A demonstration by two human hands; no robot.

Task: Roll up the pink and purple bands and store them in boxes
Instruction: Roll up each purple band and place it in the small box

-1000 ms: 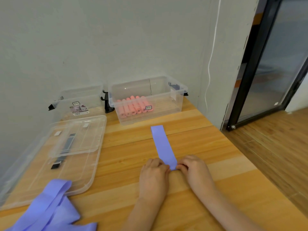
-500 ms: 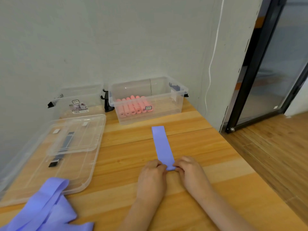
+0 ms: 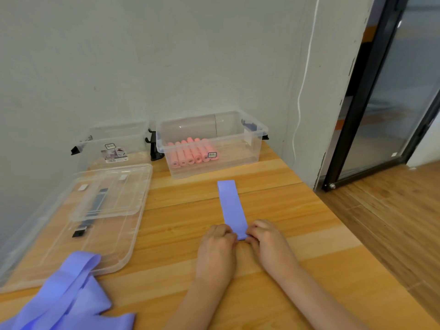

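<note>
A purple band lies flat on the wooden table, running away from me. My left hand and my right hand pinch its near end from either side, where the band is curled into a small roll. A clear box at the back holds several rolled pink bands. A second clear box stands to its left against the wall. A heap of loose purple bands lies at the front left.
Two clear lids lie stacked on the left side of the table. The wall runs along the back and left. The table's right edge drops to a wood floor beside a black-framed glass door.
The flat part of the purple band has grown slightly shorter as its near end curls up under my fingers. Both hands stay at the same place.
</note>
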